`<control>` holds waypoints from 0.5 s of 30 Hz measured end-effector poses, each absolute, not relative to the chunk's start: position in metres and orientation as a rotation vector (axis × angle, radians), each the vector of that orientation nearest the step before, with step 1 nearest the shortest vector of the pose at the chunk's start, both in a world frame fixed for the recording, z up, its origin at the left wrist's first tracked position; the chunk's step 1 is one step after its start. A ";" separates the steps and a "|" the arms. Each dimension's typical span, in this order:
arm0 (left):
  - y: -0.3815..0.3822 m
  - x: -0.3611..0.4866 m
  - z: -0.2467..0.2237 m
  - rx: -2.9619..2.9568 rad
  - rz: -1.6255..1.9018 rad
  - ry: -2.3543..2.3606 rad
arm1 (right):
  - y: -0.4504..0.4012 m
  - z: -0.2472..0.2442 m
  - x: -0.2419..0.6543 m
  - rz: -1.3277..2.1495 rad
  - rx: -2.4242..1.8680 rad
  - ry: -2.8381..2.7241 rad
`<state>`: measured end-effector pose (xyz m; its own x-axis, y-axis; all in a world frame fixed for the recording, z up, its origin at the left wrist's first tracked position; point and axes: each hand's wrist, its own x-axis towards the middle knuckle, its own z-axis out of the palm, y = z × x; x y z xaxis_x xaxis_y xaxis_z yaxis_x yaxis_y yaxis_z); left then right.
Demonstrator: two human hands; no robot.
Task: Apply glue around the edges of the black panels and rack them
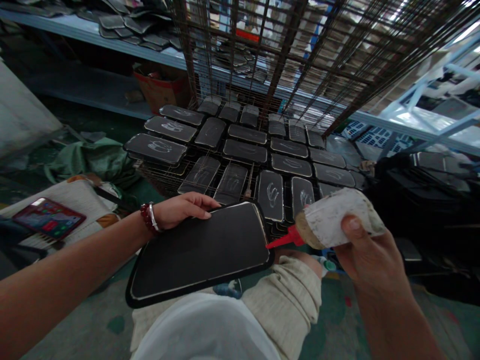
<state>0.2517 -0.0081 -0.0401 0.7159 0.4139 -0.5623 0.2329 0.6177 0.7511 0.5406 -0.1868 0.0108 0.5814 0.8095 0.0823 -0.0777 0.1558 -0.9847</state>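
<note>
A dark rounded-corner panel (198, 255) with a pale line along its border lies across my lap. Its far edge is gripped by my left hand (183, 210), thumb on top and the other fingers partly hidden. In my right hand (369, 250) I hold a white glue bottle (337, 217) tipped on its side, fingers wrapped round it. The bottle's red nozzle (285, 238) points left, its tip at the panel's right edge. Beyond my hands, several similar dark panels (245, 151), some with whitish smears, lie on a wire rack (204, 162).
A tall rusty wire grid (285, 50) rises behind the rack. At the left, a phone (48, 218) rests on a pale surface near green cloth (93, 162). A cardboard box (163, 87) stands by a blue shelf (75, 32) with stacked pieces. Black items (423, 195) are piled at the right.
</note>
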 end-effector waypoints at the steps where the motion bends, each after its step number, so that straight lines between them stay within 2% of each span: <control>1: -0.008 0.251 -0.041 0.908 0.136 0.802 | -0.188 0.011 0.540 0.713 -1.265 -0.713; 15: -0.038 0.252 -0.070 0.627 0.429 0.888 | -0.185 -0.014 0.525 0.450 -1.273 -0.236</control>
